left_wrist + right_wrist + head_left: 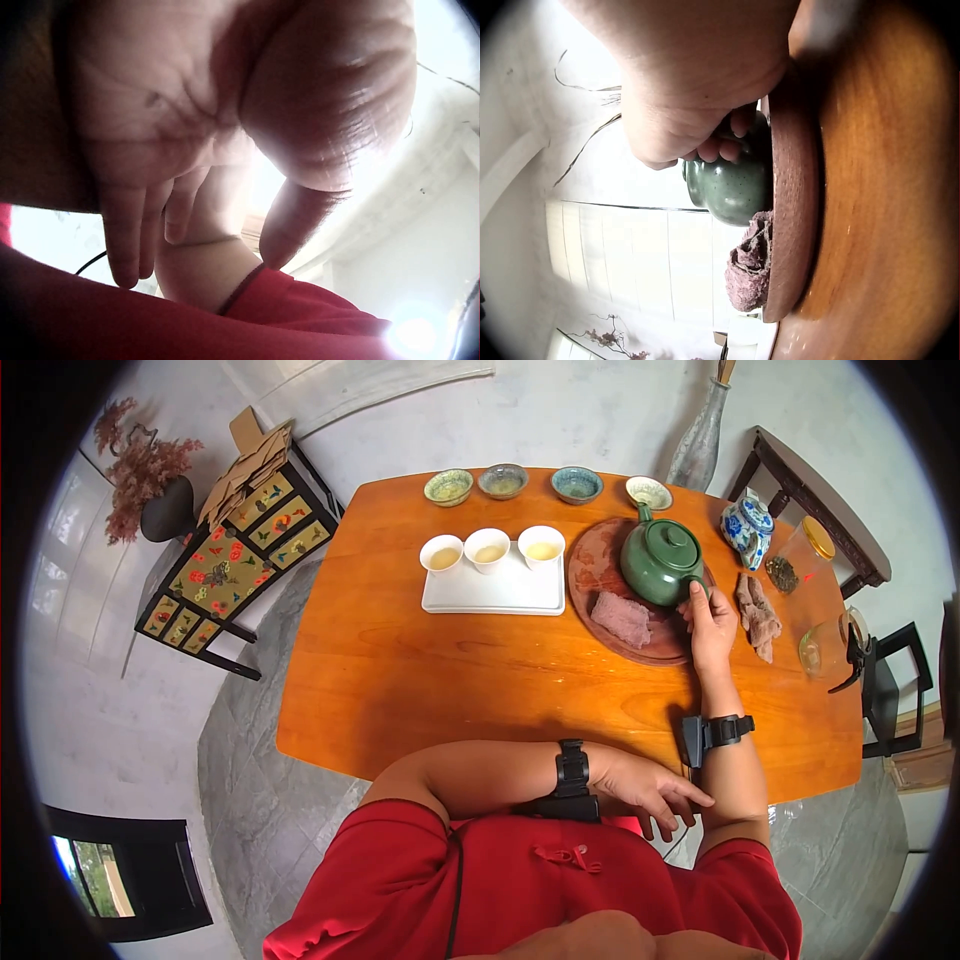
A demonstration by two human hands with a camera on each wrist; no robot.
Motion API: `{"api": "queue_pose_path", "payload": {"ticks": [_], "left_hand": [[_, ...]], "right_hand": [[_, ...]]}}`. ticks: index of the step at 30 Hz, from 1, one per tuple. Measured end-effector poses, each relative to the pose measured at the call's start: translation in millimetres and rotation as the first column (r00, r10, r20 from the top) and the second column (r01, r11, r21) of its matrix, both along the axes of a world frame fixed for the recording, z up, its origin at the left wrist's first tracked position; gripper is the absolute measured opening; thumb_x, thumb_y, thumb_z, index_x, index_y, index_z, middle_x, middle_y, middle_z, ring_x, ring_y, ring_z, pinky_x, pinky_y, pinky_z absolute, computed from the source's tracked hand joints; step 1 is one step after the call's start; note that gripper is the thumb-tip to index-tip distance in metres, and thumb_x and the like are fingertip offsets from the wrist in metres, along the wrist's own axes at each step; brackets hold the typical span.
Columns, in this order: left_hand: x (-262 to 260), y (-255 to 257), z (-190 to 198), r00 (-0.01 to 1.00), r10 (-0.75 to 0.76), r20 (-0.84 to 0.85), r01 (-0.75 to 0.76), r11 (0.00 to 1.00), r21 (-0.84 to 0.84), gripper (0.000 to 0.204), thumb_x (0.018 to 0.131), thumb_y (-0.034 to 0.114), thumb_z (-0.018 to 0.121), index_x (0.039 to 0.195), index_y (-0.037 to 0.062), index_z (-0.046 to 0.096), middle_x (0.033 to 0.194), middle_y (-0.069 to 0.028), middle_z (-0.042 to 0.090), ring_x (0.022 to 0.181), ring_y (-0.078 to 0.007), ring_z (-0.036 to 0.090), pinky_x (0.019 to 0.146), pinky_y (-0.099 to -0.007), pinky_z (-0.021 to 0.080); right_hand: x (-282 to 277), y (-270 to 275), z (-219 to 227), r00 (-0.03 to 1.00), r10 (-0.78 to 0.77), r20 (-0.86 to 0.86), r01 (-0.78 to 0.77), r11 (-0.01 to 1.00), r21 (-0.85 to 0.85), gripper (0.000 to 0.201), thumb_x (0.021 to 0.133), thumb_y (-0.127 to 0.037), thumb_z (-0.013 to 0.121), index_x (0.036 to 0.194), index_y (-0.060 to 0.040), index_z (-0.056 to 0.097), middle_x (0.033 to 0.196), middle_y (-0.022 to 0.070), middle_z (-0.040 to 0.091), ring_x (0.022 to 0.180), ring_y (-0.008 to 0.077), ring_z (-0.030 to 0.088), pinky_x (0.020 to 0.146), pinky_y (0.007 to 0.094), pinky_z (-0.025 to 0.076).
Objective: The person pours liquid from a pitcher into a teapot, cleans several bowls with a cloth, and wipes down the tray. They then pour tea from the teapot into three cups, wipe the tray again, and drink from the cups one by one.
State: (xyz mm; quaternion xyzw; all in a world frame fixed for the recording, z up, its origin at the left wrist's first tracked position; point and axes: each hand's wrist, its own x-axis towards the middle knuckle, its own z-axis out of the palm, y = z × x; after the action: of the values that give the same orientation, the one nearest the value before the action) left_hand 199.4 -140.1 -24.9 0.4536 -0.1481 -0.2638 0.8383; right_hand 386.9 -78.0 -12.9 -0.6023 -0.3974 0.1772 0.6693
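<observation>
In the head view a green teapot (pixel 662 560) with its lid on stands on a round reddish-brown tray (pixel 590 565), spout toward the table's far side. My right hand (pixel 711 628) grips its handle, and the right wrist view shows the fingers curled there beside the pot's green body (pixel 731 187). A folded pinkish cloth (pixel 621 620) lies on the tray in front of the pot. My left hand (pixel 645 788) holds nothing; it hangs near my right forearm with fingers loosely extended, its palm (pixel 161 97) filling much of the left wrist view.
Left of the tray, three white cups (pixel 488 551) with pale liquid stand at a white rectangular tray (pixel 493 596). Several bowls (pixel 577 484) line the far edge. On the right are a blue-and-white jar (pixel 747 532), a crumpled brown cloth (pixel 758 617), a yellow-lidded jar (pixel 806 550) and a glass pitcher (pixel 826 647).
</observation>
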Motion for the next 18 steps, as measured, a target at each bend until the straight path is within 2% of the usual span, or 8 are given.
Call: {"api": "queue_pose_path", "payload": {"ticks": [18], "left_hand": [[0.1,0.3,1.1,1.000,-0.006,-0.003,0.006,1.000,0.006,0.068,0.093,0.005,0.055,0.150,0.0105,0.018,0.138,-0.0196,0.044,0.112,-0.0210,0.056,0.093,-0.0321,0.046]], "right_hand": [[-0.5,-0.7,1.0,1.000,-0.010,0.002,0.010,1.000,-0.016,0.031,0.092,-0.028,0.063,0.071,-0.0070,0.057,0.061,-0.0016,0.055,0.049,0.0026,0.041,0.045,0.0190,0.030]]}}
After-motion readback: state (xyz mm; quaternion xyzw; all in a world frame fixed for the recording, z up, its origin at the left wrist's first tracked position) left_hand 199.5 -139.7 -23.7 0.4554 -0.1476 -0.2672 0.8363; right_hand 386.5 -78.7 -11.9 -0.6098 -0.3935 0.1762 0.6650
